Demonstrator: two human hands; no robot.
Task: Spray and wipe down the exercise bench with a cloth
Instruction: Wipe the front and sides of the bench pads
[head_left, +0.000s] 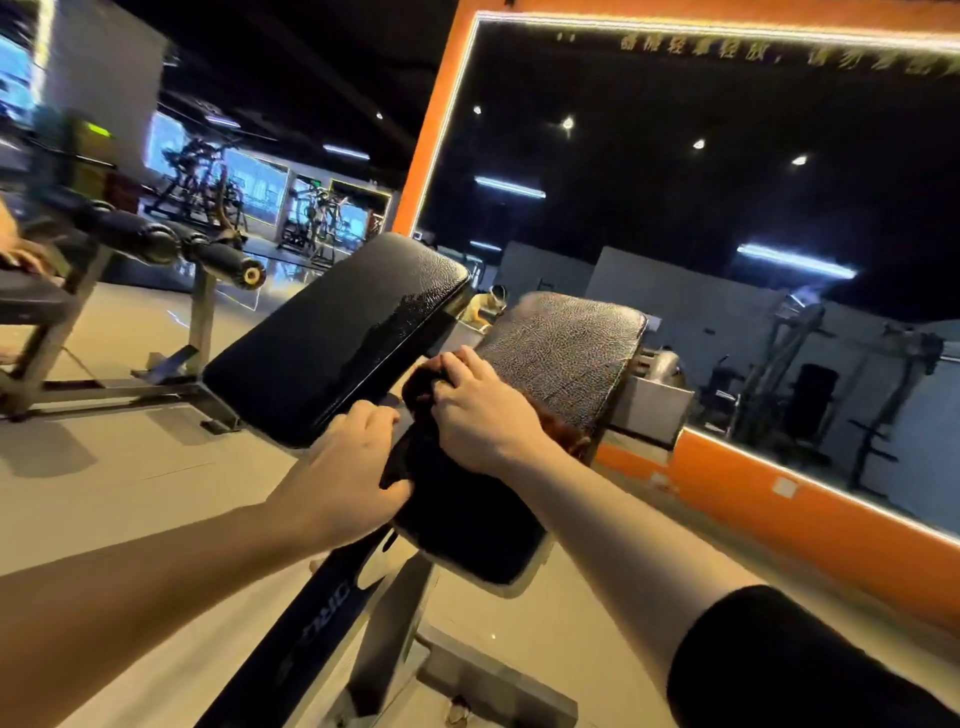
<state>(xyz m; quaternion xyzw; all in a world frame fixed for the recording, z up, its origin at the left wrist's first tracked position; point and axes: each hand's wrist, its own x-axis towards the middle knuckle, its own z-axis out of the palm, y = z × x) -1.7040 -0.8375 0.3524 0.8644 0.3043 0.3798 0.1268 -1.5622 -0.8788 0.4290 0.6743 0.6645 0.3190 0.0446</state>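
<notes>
The exercise bench has two black padded sections side by side: a glossy left pad (337, 332) and a textured right pad (566, 353). A dark fuzzy cloth (457, 504) lies draped over the near end of the right pad and into the gap between the pads. My right hand (478, 415) sits on top of the cloth, its fingers curled into a bunched part of it. At the cloth's left edge, my left hand (353, 457) grips it between thumb and fingers. No spray bottle is in view.
The bench's metal frame and foot (467, 675) stand on the tiled floor below my arms. A large mirror with an orange frame (779, 493) runs close along the right. Another bench with foam rollers (156, 241) stands at the left, with a person's hand (21, 254) on it.
</notes>
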